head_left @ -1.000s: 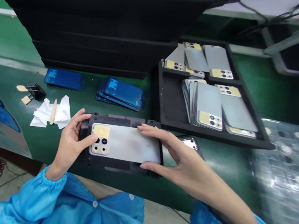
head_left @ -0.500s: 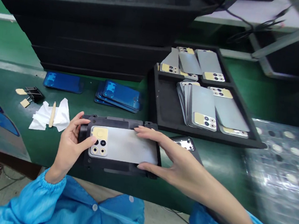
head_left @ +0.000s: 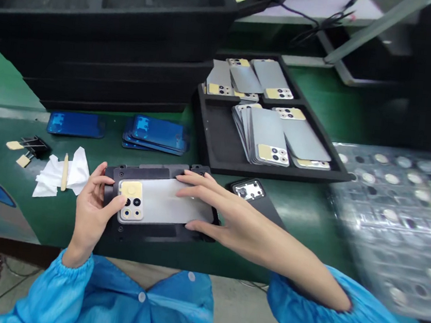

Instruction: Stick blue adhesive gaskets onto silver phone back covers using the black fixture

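A silver phone back cover [head_left: 174, 203] with a cream-coloured camera patch lies face up in a black fixture [head_left: 144, 236] at the front of the bench. My left hand [head_left: 91, 207] is closed around the fixture's left end, its thumb resting on the cover beside the camera rings. Across the right part of the cover, my right hand [head_left: 219, 211] spans its width. One fingertip is at the far edge, another lies on the surface, and the thumb touches the near edge. To the right, a dark phone part [head_left: 258, 200] is partly hidden behind my right forearm.
Behind stand stacked black trays [head_left: 113, 67]. A black tray [head_left: 218, 136] holds several silver covers [head_left: 269, 131]. Blue film-covered panels [head_left: 158, 131] lie behind the fixture. At left are a white cloth [head_left: 50, 176], a wooden stick [head_left: 65, 173] and a binder clip [head_left: 36, 146]. Clear plastic trays [head_left: 391, 218] lie right.
The view has shifted, so the bench things sit further left in the picture. My right fingers have moved inward over the cover's surface. My left hand keeps its hold.
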A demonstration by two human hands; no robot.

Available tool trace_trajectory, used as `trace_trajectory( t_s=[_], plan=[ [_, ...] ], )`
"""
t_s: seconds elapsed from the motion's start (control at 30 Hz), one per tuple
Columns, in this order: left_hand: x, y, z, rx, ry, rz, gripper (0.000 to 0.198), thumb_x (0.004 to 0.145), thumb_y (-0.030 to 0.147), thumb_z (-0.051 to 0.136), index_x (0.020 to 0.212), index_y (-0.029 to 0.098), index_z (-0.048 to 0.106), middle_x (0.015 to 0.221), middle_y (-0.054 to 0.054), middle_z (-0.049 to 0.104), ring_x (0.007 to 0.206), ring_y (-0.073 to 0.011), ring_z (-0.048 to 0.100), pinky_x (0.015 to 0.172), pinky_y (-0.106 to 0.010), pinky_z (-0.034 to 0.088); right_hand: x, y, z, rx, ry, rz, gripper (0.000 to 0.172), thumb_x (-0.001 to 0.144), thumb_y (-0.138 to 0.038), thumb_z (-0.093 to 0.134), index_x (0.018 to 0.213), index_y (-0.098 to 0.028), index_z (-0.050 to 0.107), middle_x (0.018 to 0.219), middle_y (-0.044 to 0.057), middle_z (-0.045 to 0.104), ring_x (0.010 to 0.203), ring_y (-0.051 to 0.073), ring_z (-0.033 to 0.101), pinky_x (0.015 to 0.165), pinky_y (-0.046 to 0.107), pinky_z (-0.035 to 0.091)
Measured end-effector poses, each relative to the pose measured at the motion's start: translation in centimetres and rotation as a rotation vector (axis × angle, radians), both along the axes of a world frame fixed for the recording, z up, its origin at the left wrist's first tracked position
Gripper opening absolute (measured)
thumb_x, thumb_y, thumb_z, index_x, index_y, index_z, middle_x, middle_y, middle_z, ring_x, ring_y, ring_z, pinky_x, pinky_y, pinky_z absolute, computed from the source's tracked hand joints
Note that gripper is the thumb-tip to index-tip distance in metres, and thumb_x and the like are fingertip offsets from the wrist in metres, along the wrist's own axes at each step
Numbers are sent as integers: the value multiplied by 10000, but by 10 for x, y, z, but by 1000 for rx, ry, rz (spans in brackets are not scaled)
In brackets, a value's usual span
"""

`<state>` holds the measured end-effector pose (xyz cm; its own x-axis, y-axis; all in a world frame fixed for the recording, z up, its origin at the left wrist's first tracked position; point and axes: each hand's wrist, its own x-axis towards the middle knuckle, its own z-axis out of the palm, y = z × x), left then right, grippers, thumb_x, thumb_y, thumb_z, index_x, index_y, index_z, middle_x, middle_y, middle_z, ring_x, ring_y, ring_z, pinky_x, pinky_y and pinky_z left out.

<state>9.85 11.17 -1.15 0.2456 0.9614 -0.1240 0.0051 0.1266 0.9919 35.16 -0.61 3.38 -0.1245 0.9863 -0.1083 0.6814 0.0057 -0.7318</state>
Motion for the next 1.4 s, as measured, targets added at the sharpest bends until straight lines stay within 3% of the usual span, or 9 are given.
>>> trace_trajectory(
  t_s=[0.2,0.37,0.57,0.73,0.83,0.93,1.0,1.1,1.4],
  plan=[
    [2,3,2,20,12,13,415,571,291,933,844,207,632,1593,-174,476,1415,-359,532,1093,-426,495,1,1,0,44,-14,48,435,936,-146,626,1350,-270,575,1636,86,444,1571,287,296,1289,576,203],
    [5,5,6,21,13,36,413,548,291,931,807,204,622,1603,-191,461,1404,-349,547,1030,-399,533,2,0,-2,65,-61,74,416,967,-161,615,1367,-277,600,1664,71,404,1572,277,288,1289,562,216],
    [5,6,8,15,32,35,415,540,300,932,784,204,610,1601,-201,462,1411,-368,536,1011,-409,541,-7,-6,-9,155,-192,68,499,1032,-267,566,1524,-251,487,1679,97,369,1569,294,290,1268,590,284],
    [5,6,8,11,40,26,421,552,302,932,798,210,604,1605,-182,463,1414,-357,533,1035,-411,524,-35,-12,-28,312,-463,-57,525,1088,-437,419,1558,-203,440,1640,169,411,1502,382,427,1155,743,359],
    [5,6,8,10,37,32,433,545,307,938,795,213,598,1572,-171,507,1399,-359,548,1015,-397,530,-49,-16,-32,414,-581,-169,578,1092,-532,302,1500,-189,524,1569,170,518,1444,388,507,1197,766,195],
    [4,7,8,10,41,36,431,550,309,939,799,216,600,1564,-159,520,1385,-355,561,996,-384,536,-57,-22,-27,501,-636,-277,653,1085,-569,250,1366,-132,647,1444,154,653,1392,373,562,1255,672,-35],
    [4,7,8,10,43,34,429,552,309,939,803,216,604,1571,-157,511,1376,-351,569,995,-379,536,-59,-26,-22,526,-672,-369,669,1095,-541,248,1238,-80,711,1336,161,727,1346,367,602,1266,608,-88],
    [3,8,7,13,48,26,430,554,313,939,811,215,608,1577,-161,503,1376,-347,569,999,-374,535,-60,-26,-18,541,-720,-464,615,1113,-467,284,1176,-33,716,1201,155,791,1270,356,659,1276,585,-59],
    [1,10,4,30,80,-18,438,598,358,922,849,220,591,1591,-152,485,1415,-364,525,1065,-425,508,-56,-3,-21,586,-741,-517,530,1118,-421,332,1212,-12,656,1016,151,825,1197,334,706,1275,600,-41]
  ],
)
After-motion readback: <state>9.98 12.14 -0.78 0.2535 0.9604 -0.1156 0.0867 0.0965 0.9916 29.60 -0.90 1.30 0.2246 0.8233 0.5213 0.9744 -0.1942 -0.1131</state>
